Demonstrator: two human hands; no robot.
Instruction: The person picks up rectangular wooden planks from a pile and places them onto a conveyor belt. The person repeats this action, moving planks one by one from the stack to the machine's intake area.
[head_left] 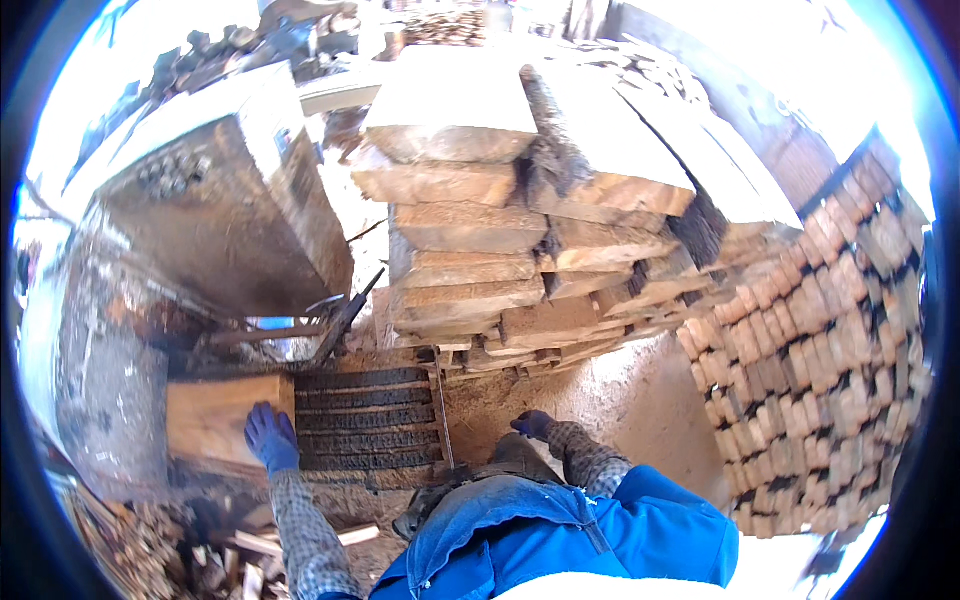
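My left hand [269,436], in a blue-purple glove, lies flat with its fingers stretched out on a thick wooden board [210,410]. The board sits at the left end of a dark slatted bed [365,418], whose blackened bars run on to the right of my hand. A thin metal rod [442,408] crosses the bed's right end. My right hand [534,425], in a dark glove, is beside my leg, over the sawdust-covered ground. It is small and dark here, so how its fingers are set is unclear, and nothing shows in it.
Ahead stands a tall stack of thick sawn planks [470,230]. A large box-shaped machine housing [210,210] rises at the left, with a dark lever [350,315] beside it. At right is a high pile of small wooden blocks [820,350]. Wood scraps [240,560] lie below left.
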